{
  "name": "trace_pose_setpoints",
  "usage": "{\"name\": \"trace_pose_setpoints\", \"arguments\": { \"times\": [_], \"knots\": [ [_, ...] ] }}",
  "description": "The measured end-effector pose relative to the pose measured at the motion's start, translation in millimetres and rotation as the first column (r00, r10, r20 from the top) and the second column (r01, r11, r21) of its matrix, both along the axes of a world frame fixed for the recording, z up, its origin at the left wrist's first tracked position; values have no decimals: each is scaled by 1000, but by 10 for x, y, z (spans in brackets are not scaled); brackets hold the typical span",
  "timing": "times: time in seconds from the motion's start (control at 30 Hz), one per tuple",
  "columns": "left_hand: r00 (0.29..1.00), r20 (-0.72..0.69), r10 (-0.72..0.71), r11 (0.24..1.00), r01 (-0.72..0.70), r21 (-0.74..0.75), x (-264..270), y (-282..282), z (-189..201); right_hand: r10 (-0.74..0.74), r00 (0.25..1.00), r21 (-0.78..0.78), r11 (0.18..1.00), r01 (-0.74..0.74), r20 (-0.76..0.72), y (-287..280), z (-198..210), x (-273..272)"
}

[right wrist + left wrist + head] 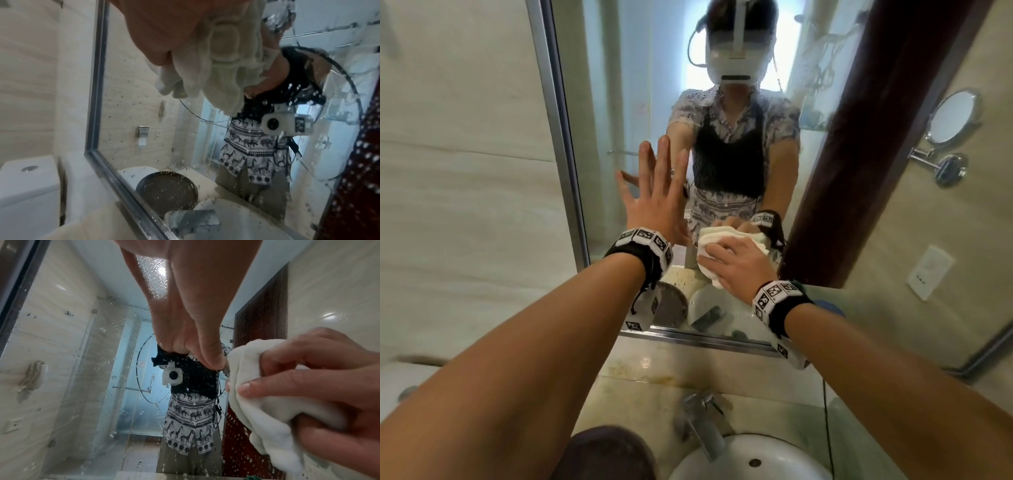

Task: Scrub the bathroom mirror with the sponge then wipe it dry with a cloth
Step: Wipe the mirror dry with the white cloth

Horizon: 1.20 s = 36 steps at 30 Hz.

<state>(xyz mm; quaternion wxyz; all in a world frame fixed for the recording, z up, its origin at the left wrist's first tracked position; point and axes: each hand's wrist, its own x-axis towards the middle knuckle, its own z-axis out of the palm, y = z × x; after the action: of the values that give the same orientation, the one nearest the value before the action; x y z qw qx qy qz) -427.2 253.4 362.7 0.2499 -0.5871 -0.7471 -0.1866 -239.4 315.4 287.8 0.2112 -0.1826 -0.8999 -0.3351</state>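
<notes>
White cloth (pixel 726 253) bunched in right hand (pixel 739 263), fingers curled round it, pressed on lower mirror (pixel 619 102) beside flat, spread left hand (pixel 654 192); droplets everywhere, so wipe top-down in overlapping passes, refold to dry face, lift left palm to avoid prints.

The right hand (pixel 736 263) covers most of the white cloth (pixel 709 240), so only its folds toward ten o'clock show. The washbasin (pixel 722 459) is cut off at six o'clock in the head view. Behind the droplets on the mirror (pixel 156 113) the lower reflections are blurred, and the palm of the left hand (pixel 657 192) faces away, so contact with the glass cannot be told.
</notes>
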Motion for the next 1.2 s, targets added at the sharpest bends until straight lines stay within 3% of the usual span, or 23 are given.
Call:
{"name": "trace_pose_setpoints", "arguments": {
  "times": [0.13, 0.23, 0.33, 0.53, 0.67, 0.73, 0.87, 0.93, 1.0, 1.1, 1.2],
  "knots": [
    [999, -8, 32, 999, -32, 9, 50, -61, 37, -18, 998, -155, 988, 8, -62, -110, 64, -27],
    [999, -37, 16, 1000, -16, -10, -27, -167, 99, -73, 975, -299, 954, 7, -208, -205, 77, -38],
    [997, -75, 32, 999, -34, -27, -226, -357, 141, -65, 923, -373, 924, -88, -380, -260, 132, -7],
    [986, -67, 153, 985, -158, -71, -696, -673, 12, 1, 838, -341, 913, -224, -546, -314, 399, -201],
    [977, -67, 202, 977, -206, -58, -911, -741, -48, 62, 755, -228, 935, -274, -653, -307, 756, -399],
    [969, -52, 241, 969, -244, -48, -1023, -744, -84, 39, 688, -169, 958, -232, -724, -257, 1049, -489],
    [967, -27, 254, 967, -255, -28, -1327, -681, -189, -110, 582, -139, 990, -5, -806, -137, 1461, -687],
    [975, -43, 216, 974, -219, -52, -1463, -625, -240, -143, 597, -143, 989, 47, -790, -113, 1370, -819],
    [985, -49, 165, 985, -167, -45, -1571, -562, -285, -124, 676, -115, 992, 58, -727, -103, 1120, -942],
    [994, -36, 100, 995, -101, -12, -1665, -505, -349, -72, 903, -19, 997, 71, -423, -98, 579, -1055],
    [998, -33, 62, 998, -63, -14, -1709, -467, -381, -9, 992, 21, 1000, 12, -128, -86, -41, -1108]
  ]
}}
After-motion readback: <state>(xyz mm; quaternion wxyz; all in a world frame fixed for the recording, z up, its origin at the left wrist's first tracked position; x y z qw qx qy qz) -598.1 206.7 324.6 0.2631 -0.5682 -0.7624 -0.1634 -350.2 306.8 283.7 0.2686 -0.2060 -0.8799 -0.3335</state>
